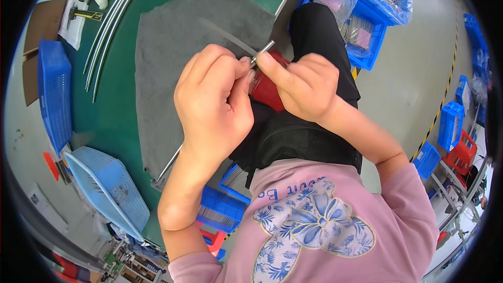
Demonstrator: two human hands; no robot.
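Observation:
My left hand [212, 91] is closed, its thumb and forefinger pinching a thin metal rod [267, 47] near its upper end. What looks like the same rod reappears below my left wrist, and the stretch between is hidden. My right hand [306, 81] is curled, its extended fingertip and thumb pressed at the rod's end beside my left fingertips. A narrow grey strip [230, 37], smeared by motion, slants from the fingertips up to the left; which hand has it I cannot tell. Under my hands lies a grey cloth [173, 36] on a green table [112, 120].
Several long metal rods [112, 29] lie at the table's far left, near a yellow-black cutter [88, 14]. A blue basket [55, 91] and a light blue basket [112, 183] stand left. Blue bins [374, 47] with metal parts are at the right; something red [268, 93] is under my hands.

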